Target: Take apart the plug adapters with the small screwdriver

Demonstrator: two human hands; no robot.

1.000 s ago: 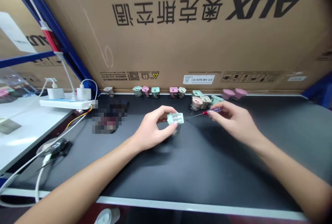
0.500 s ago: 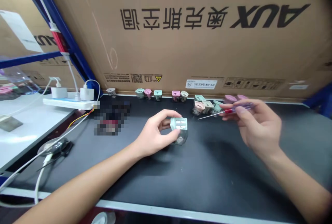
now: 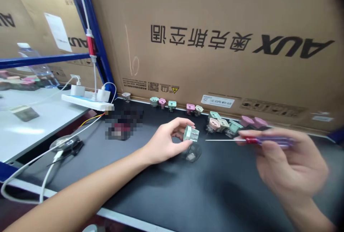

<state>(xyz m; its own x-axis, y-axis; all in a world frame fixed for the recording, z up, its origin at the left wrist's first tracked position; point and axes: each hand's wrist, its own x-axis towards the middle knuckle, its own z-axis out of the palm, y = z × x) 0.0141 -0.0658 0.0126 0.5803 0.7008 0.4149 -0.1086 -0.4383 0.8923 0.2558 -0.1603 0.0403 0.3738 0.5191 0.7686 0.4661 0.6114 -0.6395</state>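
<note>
My left hand (image 3: 166, 142) pinches a small pale green block (image 3: 191, 134) between thumb and fingers, just above a clear plastic base (image 3: 192, 152) resting on the black mat (image 3: 188, 189). My right hand (image 3: 287, 164) is raised at the right and slightly blurred. Its fingers are closed on a thin screwdriver (image 3: 258, 140) with a red and purple handle. The metal shaft points left toward the green block, its tip a short gap away.
Several small pastel blocks, green, pink and beige (image 3: 223, 124), line the back of the mat below a large cardboard box (image 3: 215, 46). A white power strip with chargers (image 3: 86, 97) and cables lie at the left, beside a blurred-out patch (image 3: 123, 122).
My right hand lifted the screwdriver and drew it right and toward me, levelling the shaft. My left hand kept hold of the green block. The view swung left and down.
</note>
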